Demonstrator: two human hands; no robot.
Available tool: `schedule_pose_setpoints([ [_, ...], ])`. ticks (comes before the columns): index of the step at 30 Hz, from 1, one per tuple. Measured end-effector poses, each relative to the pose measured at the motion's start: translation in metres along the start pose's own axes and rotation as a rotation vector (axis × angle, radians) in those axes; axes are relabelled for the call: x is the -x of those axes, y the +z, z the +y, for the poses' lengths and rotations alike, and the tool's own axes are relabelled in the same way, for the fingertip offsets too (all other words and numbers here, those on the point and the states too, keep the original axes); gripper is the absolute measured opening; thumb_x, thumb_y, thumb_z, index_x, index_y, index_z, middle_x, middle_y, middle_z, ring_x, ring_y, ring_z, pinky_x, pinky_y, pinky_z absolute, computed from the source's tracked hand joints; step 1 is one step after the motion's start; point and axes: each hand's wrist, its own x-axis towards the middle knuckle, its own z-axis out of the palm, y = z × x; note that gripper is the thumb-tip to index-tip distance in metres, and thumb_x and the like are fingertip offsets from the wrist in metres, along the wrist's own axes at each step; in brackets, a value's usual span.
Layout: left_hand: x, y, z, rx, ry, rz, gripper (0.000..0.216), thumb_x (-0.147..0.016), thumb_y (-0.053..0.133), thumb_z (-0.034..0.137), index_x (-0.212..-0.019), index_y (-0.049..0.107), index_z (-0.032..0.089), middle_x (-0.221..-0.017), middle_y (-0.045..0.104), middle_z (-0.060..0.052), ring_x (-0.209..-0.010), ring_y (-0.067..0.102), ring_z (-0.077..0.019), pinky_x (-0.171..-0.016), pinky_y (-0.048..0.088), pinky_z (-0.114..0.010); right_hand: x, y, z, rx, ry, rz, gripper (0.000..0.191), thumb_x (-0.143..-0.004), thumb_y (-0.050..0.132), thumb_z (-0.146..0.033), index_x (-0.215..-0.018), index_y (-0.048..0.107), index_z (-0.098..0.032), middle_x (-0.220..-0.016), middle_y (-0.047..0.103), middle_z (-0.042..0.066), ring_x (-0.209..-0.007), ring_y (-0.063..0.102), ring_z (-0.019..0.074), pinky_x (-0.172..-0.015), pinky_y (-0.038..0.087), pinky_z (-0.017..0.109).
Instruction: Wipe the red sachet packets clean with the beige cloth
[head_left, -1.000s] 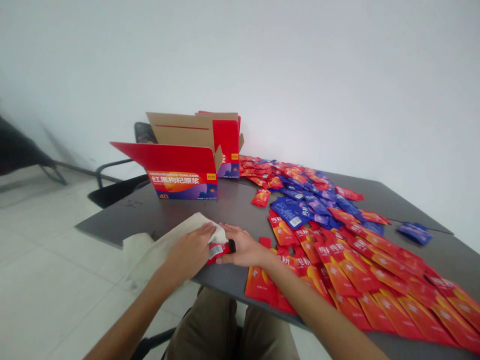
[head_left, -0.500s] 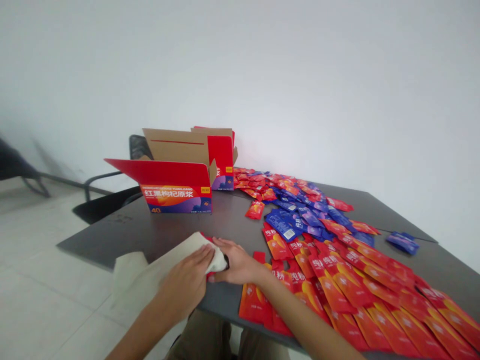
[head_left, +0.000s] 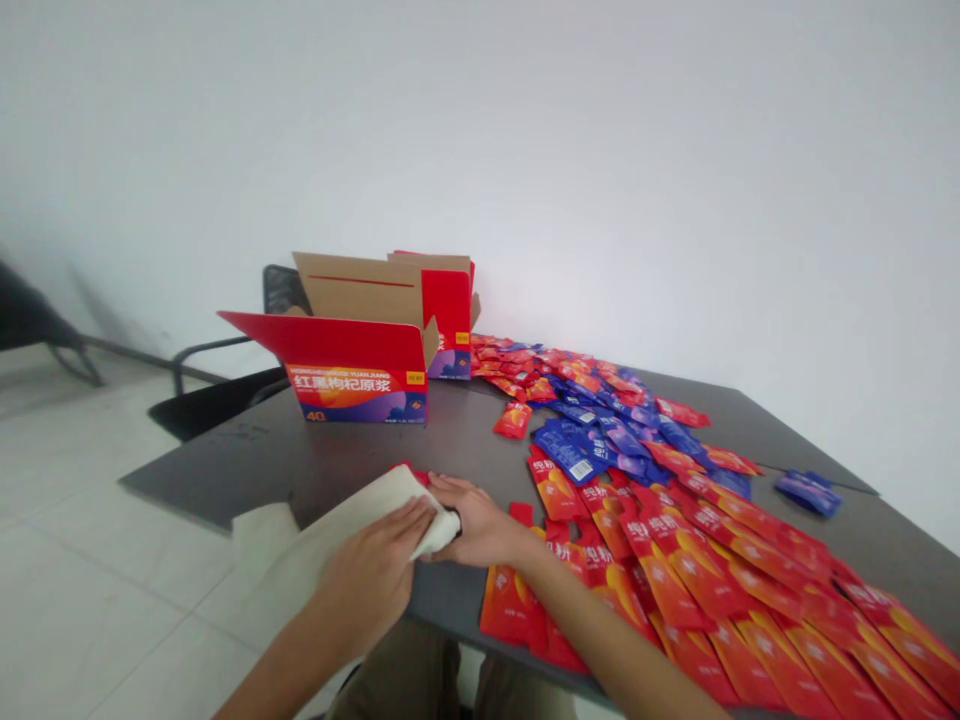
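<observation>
Since a second ago, our cloth (head_left: pixel 330 535) has moved over the barcode of the red packet (head_left: pixel 421 477), near the desk's (head_left: pixel 360 448) front edge. Its loose end hangs past the left front edge; that weight could pull it askew. Our left hand (head_left: pixel 382 560) has its fingers together, clamped on the cloth; pressing hard might crease the packet. Our right hand (head_left: pixel 476 520) grips the packet's right end, fingers together; a loose hold could let it slip. Rightward, our forearm (head_left: pixel 600 625) crosses packed sachets (head_left: pixel 690 570) and might sweep some off the front edge.
</observation>
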Motion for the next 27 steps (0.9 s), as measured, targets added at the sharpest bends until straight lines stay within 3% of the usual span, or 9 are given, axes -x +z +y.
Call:
schedule_pose_setpoints([
  [6, -0.022, -0.01, -0.019, -0.03, -0.178, 0.029, 0.048, -0.083, 0.033, 0.007, -0.124, 0.056, 0.008, -0.131, 0.057, -0.018, -0.115, 0.06, -0.0257, -0.098, 0.047, -0.04, 0.002, -0.003, -0.003, -0.017, 0.028, -0.004, 0.084, -0.062, 0.078, -0.049, -0.137, 0.046, -0.03, -0.148, 0.041, 0.009, -0.138, 0.035, 0.0293, -0.113, 0.028, 0.048],
  [12, 0.002, -0.002, 0.0, 0.021, 0.027, 0.02, 0.058, -0.078, 0.038, 0.005, -0.134, 0.049, 0.013, -0.14, 0.051, -0.009, -0.13, 0.045, -0.0185, -0.109, 0.037, -0.034, 0.0, -0.001, -0.001, -0.008, 0.011, -0.006, 0.087, -0.058, 0.08, -0.048, -0.136, 0.048, -0.025, -0.146, 0.043, 0.011, -0.138, 0.036, 0.0294, -0.113, 0.029, 0.046],
  [18, -0.022, -0.01, -0.025, -0.044, -0.153, 0.058, 0.045, -0.083, 0.034, 0.006, -0.121, 0.059, 0.009, -0.127, 0.06, -0.018, -0.111, 0.062, -0.0272, -0.095, 0.048, -0.04, 0.001, -0.003, -0.002, -0.016, 0.012, -0.01, 0.085, -0.062, 0.078, -0.048, -0.138, 0.046, -0.028, -0.148, 0.04, 0.01, -0.139, 0.034, 0.0292, -0.114, 0.027, 0.048],
  [24, -0.002, 0.0, -0.007, -0.016, 0.046, 0.012, 0.056, -0.079, 0.038, 0.007, -0.133, 0.049, 0.01, -0.139, 0.051, -0.011, -0.13, 0.046, -0.0206, -0.108, 0.037, -0.035, 0.0, 0.0, 0.001, 0.008, -0.008, 0.002, 0.087, -0.059, 0.08, -0.047, -0.137, 0.047, -0.025, -0.146, 0.043, 0.011, -0.137, 0.037, 0.0297, -0.113, 0.029, 0.046],
  [27, -0.001, -0.003, -0.008, 0.029, 0.017, 0.02, 0.054, -0.081, 0.037, 0.008, -0.133, 0.049, 0.013, -0.139, 0.052, -0.01, -0.127, 0.049, -0.0204, -0.107, 0.039, -0.035, -0.001, 0.001, 0.002, 0.011, -0.017, -0.001, 0.086, -0.06, 0.079, -0.048, -0.136, 0.049, -0.024, -0.145, 0.044, 0.012, -0.137, 0.037, 0.0302, -0.113, 0.029, 0.048],
])
